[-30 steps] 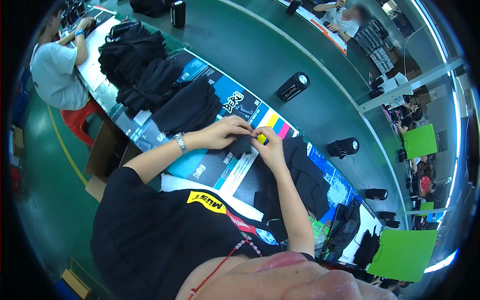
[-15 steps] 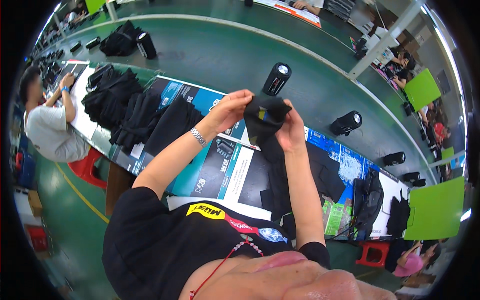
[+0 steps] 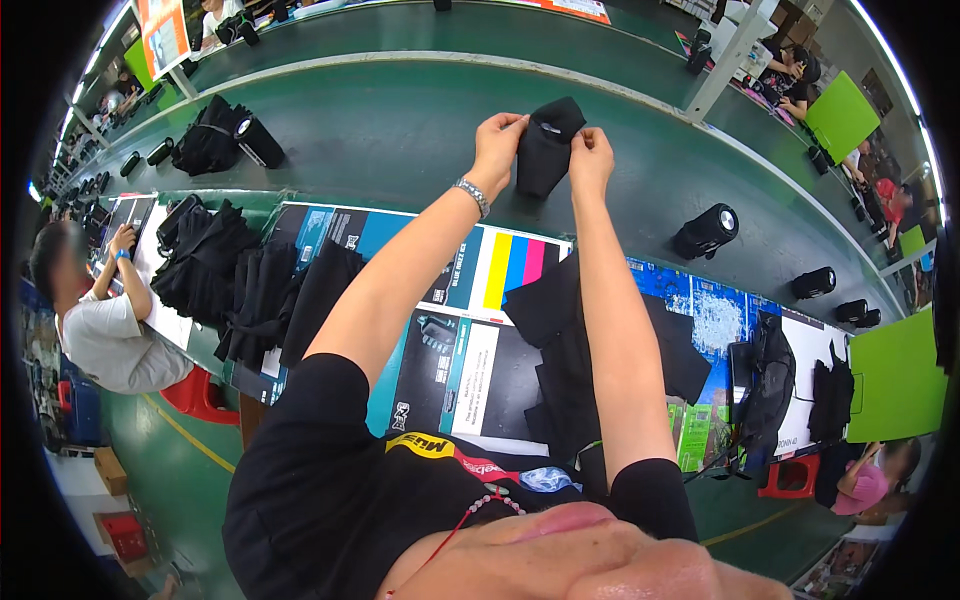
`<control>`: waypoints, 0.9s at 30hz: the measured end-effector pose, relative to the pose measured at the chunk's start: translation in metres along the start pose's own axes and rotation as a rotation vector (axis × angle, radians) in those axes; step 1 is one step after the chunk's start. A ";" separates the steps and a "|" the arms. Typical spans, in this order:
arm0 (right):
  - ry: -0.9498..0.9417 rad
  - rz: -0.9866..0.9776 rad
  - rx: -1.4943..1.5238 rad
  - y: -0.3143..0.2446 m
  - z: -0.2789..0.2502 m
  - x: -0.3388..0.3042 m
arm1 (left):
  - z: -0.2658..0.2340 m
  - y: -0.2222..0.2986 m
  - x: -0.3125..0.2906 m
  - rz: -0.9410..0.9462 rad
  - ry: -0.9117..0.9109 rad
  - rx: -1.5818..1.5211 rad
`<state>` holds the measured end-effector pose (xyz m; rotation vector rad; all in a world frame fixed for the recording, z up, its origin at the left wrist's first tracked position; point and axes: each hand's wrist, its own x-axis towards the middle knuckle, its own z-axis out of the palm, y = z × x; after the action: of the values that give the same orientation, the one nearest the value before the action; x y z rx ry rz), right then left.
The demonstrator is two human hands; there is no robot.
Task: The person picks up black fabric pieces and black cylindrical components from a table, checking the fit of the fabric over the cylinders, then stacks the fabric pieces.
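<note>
Two bare hands hold a small black fabric pouch [image 3: 545, 145] up at arm's length, above the green conveyor belt [image 3: 380, 120] beyond the bench's far edge. The left hand [image 3: 497, 148], a metal bracelet [image 3: 472, 195] on its wrist, pinches the pouch's upper left corner; the right hand [image 3: 590, 158] pinches the upper right, fingers pressed together on the cloth. The pouch hangs limp and folds on itself, so it looks light, soft and unbreakable, best taken by its top hem or corners. Flattened cartons [image 3: 470, 300] printed in blue, black and white, one with yellow, cyan and magenta bars, cover the bench. Heaps of black fabric pouches [image 3: 240, 280] lie along its left end. Black cylindrical speakers [image 3: 706, 232] ride the belt at the right.
</note>
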<state>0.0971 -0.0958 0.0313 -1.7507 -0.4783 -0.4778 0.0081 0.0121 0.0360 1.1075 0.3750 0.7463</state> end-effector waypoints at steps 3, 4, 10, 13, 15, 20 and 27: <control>-0.235 0.123 0.112 -0.003 -0.007 0.015 | -0.008 -0.005 0.004 -0.088 -0.029 -0.117; -0.330 0.156 0.108 -0.003 -0.013 0.020 | -0.006 -0.005 0.002 -0.167 -0.086 -0.233; -0.598 0.483 0.357 0.003 -0.048 0.023 | -0.006 -0.013 -0.023 -0.259 -0.229 -0.369; -0.591 0.691 0.549 0.019 -0.061 0.027 | 0.007 -0.015 -0.020 -0.224 -0.311 -0.236; -0.570 0.711 0.490 0.048 -0.077 0.047 | 0.032 -0.013 -0.021 -0.241 -0.361 -0.109; -0.612 0.450 0.043 0.000 -0.069 0.038 | 0.025 -0.004 -0.021 -0.309 -0.158 0.109; -0.860 0.689 0.221 0.006 -0.047 0.057 | 0.008 -0.028 -0.004 -0.548 -0.061 -0.136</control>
<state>0.1445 -0.1393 0.0686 -1.7089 -0.4494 0.8182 0.0200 -0.0031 0.0135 0.8404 0.5383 0.2480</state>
